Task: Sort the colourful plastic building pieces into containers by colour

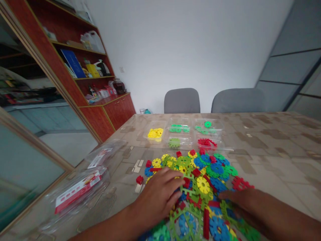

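A heaped pile of plastic building pieces [203, 185] lies on the near part of the table, with notched discs, frames, bars and cubes in yellow, green, blue and red. My left hand [162, 190] rests over the pile's left side, fingers bent and apart, its fingertips at a red cube [186, 182]. On the right side, my right hand [247, 202] reaches into the pile, index finger stretched out beside blue discs [217, 184]; its other fingers are partly hidden. I see nothing held in either hand. A yellow disc [203, 185] lies between the hands.
Behind the pile stand clear plastic trays [180, 140] holding yellow, green and red pieces. Clear packaging with a red and white label [77, 190] lies at the left. Two grey chairs [182, 100] stand at the table's far edge, and a wooden shelf unit [117, 112] is at the back left.
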Demonstrator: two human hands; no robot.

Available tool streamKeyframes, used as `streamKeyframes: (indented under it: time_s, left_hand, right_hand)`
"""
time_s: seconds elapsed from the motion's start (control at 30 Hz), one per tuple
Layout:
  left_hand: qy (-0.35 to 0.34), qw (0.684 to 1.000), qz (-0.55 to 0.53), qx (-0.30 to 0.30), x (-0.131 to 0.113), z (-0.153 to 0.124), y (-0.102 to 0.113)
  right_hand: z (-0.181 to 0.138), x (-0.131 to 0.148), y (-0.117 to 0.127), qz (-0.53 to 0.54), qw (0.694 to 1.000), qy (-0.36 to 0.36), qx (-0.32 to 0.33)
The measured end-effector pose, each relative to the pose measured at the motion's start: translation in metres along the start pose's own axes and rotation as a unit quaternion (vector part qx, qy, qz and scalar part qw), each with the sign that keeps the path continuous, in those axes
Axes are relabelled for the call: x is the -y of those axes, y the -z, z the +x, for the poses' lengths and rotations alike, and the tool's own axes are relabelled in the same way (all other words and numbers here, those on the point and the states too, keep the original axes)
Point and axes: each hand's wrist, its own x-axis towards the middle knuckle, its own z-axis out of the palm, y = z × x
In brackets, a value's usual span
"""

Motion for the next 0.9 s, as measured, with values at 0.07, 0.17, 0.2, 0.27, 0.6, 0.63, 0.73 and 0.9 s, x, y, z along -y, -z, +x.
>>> streamKeyframes:
  time_s: [0.07, 0.17, 0.2, 0.27, 0.6, 0.63, 0.73, 0.9]
  left_hand:
    - [0.003, 1.000, 0.023, 0.002, 0.005, 0.006, 0.000]
    - [0.001, 0.999, 0.029, 0.035, 0.010, 0.011, -0.003]
    - [0.000, 0.999, 0.028, 0.040, 0.011, 0.012, -0.004]
    - [0.000, 0.999, 0.025, 0.034, 0.013, 0.012, -0.006]
    - [0.019, 0.997, -0.074, 0.008, 0.016, 0.002, 0.004]
    - [0.022, 0.997, -0.076, 0.008, 0.015, 0.001, 0.006]
    - [0.015, 0.998, -0.064, -0.006, 0.011, 0.001, 0.007]
    - [0.008, 0.999, -0.021, 0.038, 0.004, 0.003, -0.005]
  right_hand:
    - [0.011, -0.004, 0.003, 0.013, 1.000, 0.008, 0.020]
    - [0.025, -0.005, 0.007, 0.043, 0.997, 0.022, 0.057]
    - [0.029, -0.004, 0.008, 0.059, 0.996, 0.024, 0.070]
    - [0.035, -0.004, 0.009, 0.092, 0.991, 0.024, 0.091]
    - [0.043, -0.012, 0.011, 0.147, 0.979, -0.001, 0.137]
    - [0.042, -0.011, 0.010, 0.148, 0.979, -0.004, 0.140]
    - [0.040, -0.009, 0.007, 0.151, 0.980, -0.001, 0.127]
    - [0.040, -0.006, -0.001, 0.158, 0.981, -0.001, 0.115]
